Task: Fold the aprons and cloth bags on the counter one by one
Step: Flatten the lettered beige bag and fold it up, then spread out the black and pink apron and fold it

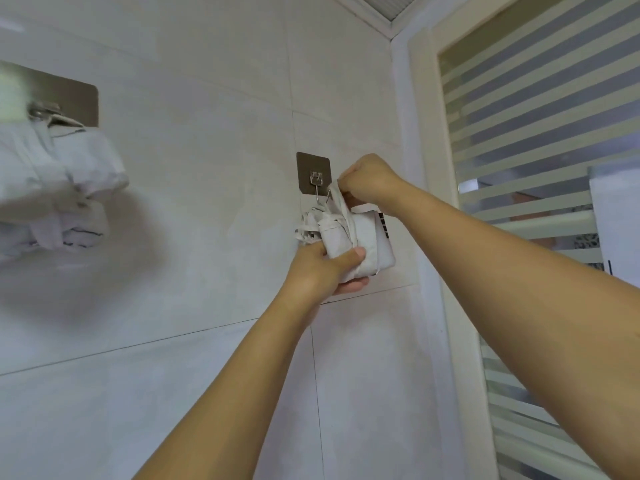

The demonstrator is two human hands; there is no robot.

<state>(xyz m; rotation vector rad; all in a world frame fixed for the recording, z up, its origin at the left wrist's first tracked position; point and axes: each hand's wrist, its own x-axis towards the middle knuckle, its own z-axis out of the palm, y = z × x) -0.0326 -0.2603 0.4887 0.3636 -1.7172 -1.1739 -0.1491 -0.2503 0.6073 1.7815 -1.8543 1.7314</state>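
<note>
Far left there's a brushed-metal adhesive plate (71,98) stuck to the wall, a rounded rectangle with a hook at its lower edge, and a rolled cloth bundle (69,188) hangs off it. The bundle is soft, white, crumpled and cinched round the middle by its own strap, but it's blurry so I can't make out more. The wall (190,133) is big glossy off-white tiles with thin dark grout lines. Around the middle is a smaller square metal plate (313,171) with a thin wire hook, and the folded cloth bag (363,237) sits right under it against the tile. It's a chunky white packet of matte fabric with a bit of black print showing at its right edge. The left hand (318,268) cups it from below, grip closed around the packet with the thumb pressed across the front and the fingers underneath. A flat fabric strap (343,206) runs up from the packet to the tip of the hook, and the right hand (367,178) has its grip pinched tight on the strap just beside the hook, knuckles up. Both forearms are bare. On the right is a cream door frame (420,133), then a glass door (536,116) with frosted horizontal stripes.
</note>
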